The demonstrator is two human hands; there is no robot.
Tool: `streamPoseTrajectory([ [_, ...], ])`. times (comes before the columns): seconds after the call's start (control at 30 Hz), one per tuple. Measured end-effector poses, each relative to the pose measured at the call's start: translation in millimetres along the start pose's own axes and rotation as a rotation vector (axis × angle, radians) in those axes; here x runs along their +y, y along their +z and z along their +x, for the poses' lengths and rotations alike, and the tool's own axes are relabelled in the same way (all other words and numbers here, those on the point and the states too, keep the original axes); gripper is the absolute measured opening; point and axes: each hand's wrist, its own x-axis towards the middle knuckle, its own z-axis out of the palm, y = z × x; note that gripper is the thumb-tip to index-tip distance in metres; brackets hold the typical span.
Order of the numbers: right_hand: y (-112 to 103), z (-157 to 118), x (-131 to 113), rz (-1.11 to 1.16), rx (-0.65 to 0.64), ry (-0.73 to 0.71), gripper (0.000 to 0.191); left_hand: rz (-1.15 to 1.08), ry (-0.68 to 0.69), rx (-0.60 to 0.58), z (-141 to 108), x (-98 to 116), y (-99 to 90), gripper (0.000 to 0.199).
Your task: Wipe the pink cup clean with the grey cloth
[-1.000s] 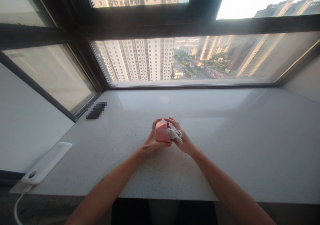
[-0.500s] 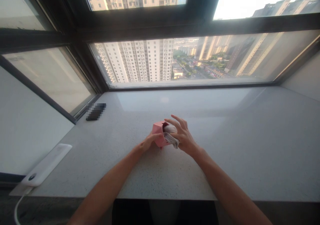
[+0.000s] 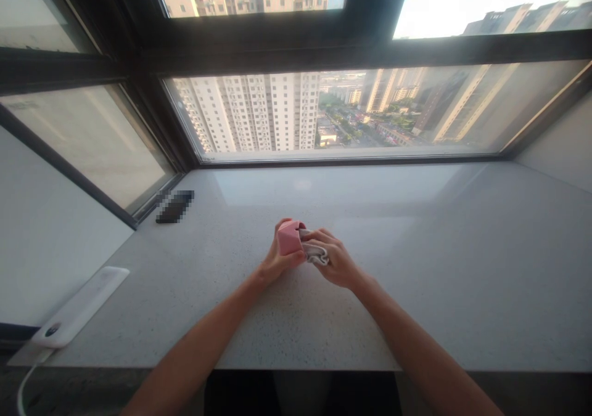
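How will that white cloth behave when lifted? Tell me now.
The white cloth will probably be floppy: it bunches into soft folds at the right hand, beside the pink container. It likely weighs little for its size, since the fabric looks thin. It would probably drape rather than roll.

Nothing legible: no text, labels or numbers in view.

pink box [image 3: 289,238] | off-white cloth [image 3: 317,255] | grey speckled stone counter [image 3: 370,323] | white power bank [image 3: 78,306]
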Motion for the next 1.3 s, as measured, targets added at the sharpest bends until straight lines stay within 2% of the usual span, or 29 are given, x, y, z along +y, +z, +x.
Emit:
streamPoseTrajectory([
  [0.17,11,-1,7,0.43,0.089,0.338,0.027,0.469,0.207,-0.017,-3,0,-0.1,0.117],
  [0.3,16,0,12,0.776,0.172,0.628,0.023,0.74,0.475,-0.15,0,-6,-8.9,0.124],
  [0.37,18,1,13,0.946,0.256,0.772,0.02,0.868,0.55,-0.21,3,-6,-13.3,0.12],
  [0.47,21,2,17,1.159,0.338,0.933,0.029,1.075,0.673,-0.247,6,-2,-15.0,0.101],
  [0.57,21,0,19,1.264,0.366,0.987,0.038,1.187,0.815,-0.264,8,3,-11.5,0.084],
  [0.63,20,-1,18,1.302,0.369,0.968,0.037,1.185,0.834,-0.253,8,4,-9.6,0.08],
  [0.77,17,-2,10,1.312,0.292,0.839,0.025,1.083,0.735,-0.181,6,-1,-13.4,0.087],
  [0.9,16,-2,6,1.197,0.219,0.721,0.022,0.957,0.624,-0.184,5,-9,-19.4,0.103],
  [1.1,12,-1,4,0.781,0.082,0.499,0.018,0.667,0.511,-0.182,4,-9,-14.3,0.119],
  [1.17,10,0,1,0.645,0.056,0.429,0.018,0.51,0.379,-0.202,1,-5,-11.9,0.123],
  [1.3,9,0,-7,0.49,0.053,0.337,0.016,0.179,-0.003,-0.248,-1,0,-13.0,0.12],
])
